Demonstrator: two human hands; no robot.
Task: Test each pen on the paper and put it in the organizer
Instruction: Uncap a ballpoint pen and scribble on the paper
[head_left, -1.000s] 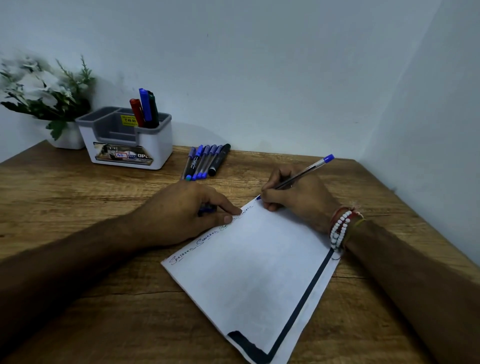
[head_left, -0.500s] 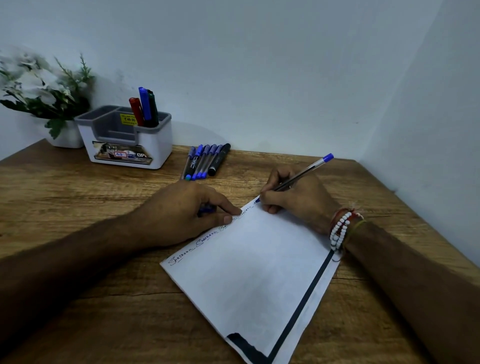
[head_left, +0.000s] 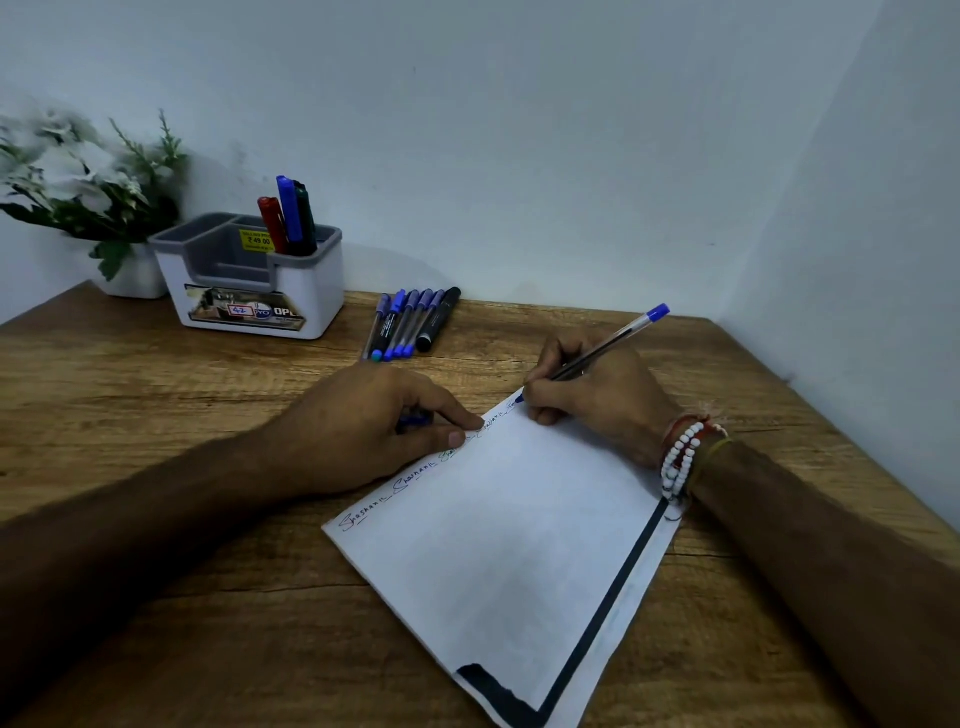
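On the desk (head_left: 156, 415), at the paper's (head_left: 509, 545) top edge: right hand (head_left: 597, 395) grips blue ballpoint pen (head_left: 602, 348), tip touching paper. Left hand (head_left: 363, 431) just beside it presses the same edge, fingers curled round small blue cap (head_left: 414, 419). Organizer (head_left: 249, 291) well behind, row of loose pens (head_left: 405, 325) beside it.

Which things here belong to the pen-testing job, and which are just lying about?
Job in hand:
blue pen, gripped by the right hand
paper
left hand, pressing the paper's edge, holding a blue piece
organizer with markers
row of pens on the desk

Lying about:
potted plant
bracelets
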